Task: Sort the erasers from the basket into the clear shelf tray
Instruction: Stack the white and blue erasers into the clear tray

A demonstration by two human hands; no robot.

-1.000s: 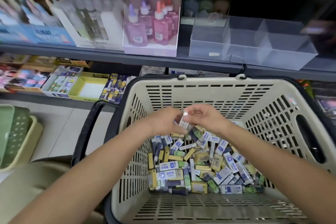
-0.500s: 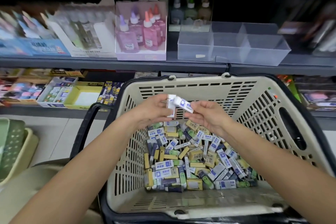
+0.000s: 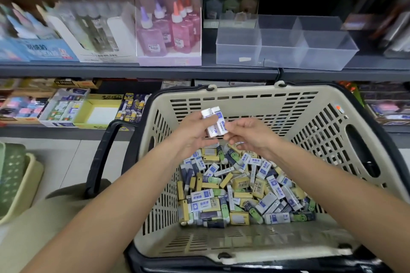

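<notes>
Over the basket (image 3: 244, 99), left hand (image 3: 193, 133) and right hand (image 3: 253, 137) pinch two erasers (image 3: 216, 121).

Soft, even light falls on the cream basket (image 3: 244, 93) and its erasers (image 3: 239, 193), which show fairly sharp and without glare, while the recess behind the upper shelf (image 3: 133, 71) is almost black. Blur smears the boxes (image 3: 33, 49) at far left and the goods at far right, and the wide lens bows the shelf edge and basket rim.
</notes>
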